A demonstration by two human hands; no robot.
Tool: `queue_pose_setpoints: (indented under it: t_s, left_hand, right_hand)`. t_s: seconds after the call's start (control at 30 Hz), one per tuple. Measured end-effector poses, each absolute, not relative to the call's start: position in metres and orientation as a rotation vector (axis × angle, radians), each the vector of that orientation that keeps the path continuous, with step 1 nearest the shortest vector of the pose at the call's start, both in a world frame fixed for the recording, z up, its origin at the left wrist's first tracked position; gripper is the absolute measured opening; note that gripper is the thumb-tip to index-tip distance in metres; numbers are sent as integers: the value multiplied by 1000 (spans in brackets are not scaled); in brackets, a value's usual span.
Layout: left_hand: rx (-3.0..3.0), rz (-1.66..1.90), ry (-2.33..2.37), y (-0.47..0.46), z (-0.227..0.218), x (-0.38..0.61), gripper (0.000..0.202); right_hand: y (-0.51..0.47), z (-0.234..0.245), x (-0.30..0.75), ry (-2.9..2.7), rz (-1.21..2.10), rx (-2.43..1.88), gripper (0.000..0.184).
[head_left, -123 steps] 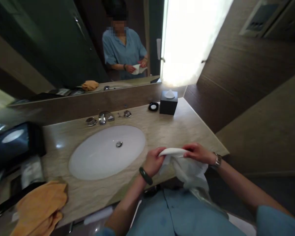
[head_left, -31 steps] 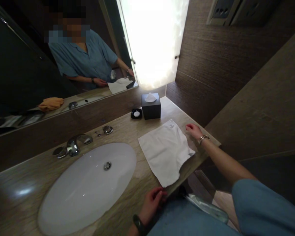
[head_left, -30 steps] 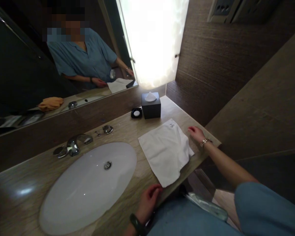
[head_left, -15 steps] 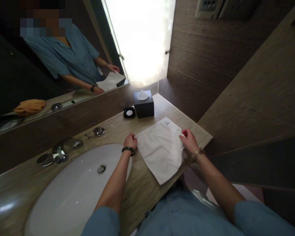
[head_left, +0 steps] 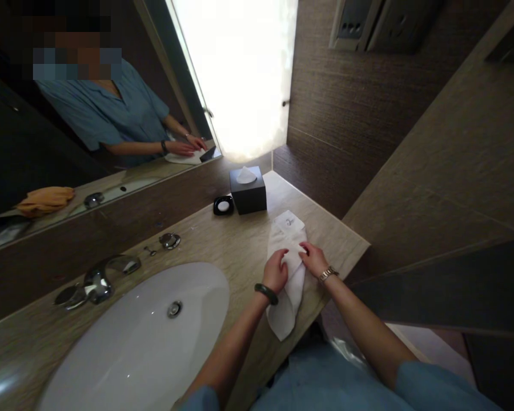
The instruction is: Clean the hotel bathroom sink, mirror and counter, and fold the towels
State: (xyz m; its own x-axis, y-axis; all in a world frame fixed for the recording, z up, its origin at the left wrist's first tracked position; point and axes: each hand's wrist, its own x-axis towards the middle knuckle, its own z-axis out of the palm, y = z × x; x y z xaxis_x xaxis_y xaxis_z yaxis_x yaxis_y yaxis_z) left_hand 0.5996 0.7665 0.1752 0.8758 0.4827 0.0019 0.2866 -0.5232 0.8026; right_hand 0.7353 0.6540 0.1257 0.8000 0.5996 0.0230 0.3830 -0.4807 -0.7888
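Cloth, white, lies on the marble counter to the right of the basin, folded into a long narrow shape that runs from near the tissue box toward the counter's front edge. Dark mark faces up at its far end; near end tapers to a blunt tip.

Left hand, green bangle at the wrist, rests on the cloth about midway along. Fingers loosely bent, thumb standing apart from forefinger with a visible gap; no pinch seen between them. Right hand, metal watch at the wrist, sits just opposite, fingertips at the cloth's right edge. Whether they pinch the fabric cannot be told.

Black dish holding a white round item sits beside the tissue box. Chrome tap behind the basin. Mirror shows an orange cloth reflected, lower left. Light panel glows above the tissue box.
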Motion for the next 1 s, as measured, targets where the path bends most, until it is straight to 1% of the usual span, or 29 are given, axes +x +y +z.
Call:
queue_pose_setpoints:
  t_s: [0.07,0.1,0.17,0.23,0.33,0.4,0.43,0.47,0.53,0.57,0.6,0.7,0.77,0.87,0.93,1.0]
  left_hand:
    - [2504,160,412,783,173,565,70]
    - [2664,32,315,790,172,548,74]
    - [2812,-255,133,798,168,520,69]
    - [2801,-422,6,796,164,503,62]
    - [2652,-399,24,784,165,498,51]
    - [2424,-327,233,780,170,510,37]
    - [2307,-293,351,782,173,521,34]
    - [2215,-260,462,787,175,535,37]
    - [2162,-168,621,801,177,569,48]
    - [2196,-98,673,809,177,587,49]
    - [2235,-26,721,817,176,605,45]
    - [2364,103,800,826,172,639,27]
    - [2420,128,815,821,171,645,24]
    - [2468,202,821,806,172,641,30]
    - [2546,189,833,799,169,641,33]
    - [2627,117,855,796,165,646,32]
  right_hand:
    - [663,125,729,-772,258,-2177,42]
    - [669,125,725,-815,225,-2232,46]
    - [680,125,717,-954,165,-2378,56]
    - [683,125,710,-1143,99,-2485,61]
    - [665,122,710,-1332,90,-2378,65]
    - [639,116,715,-1363,249,-2214,75]
    - [624,111,718,-1345,382,-2120,82]
    - [611,105,721,-1311,518,-2026,88]
    - [593,91,725,-1174,714,-1852,95]
    - [590,84,725,-1076,747,-1791,94]
    - [591,78,723,-963,724,-1766,90]
    - [608,70,710,-666,427,-1884,61]
    - [617,71,700,-611,169,-1999,45]
    - [614,71,689,-665,-96,-2045,36]
    - [606,69,686,-670,-153,-2081,32]
    - [599,70,684,-645,-161,-2161,31]
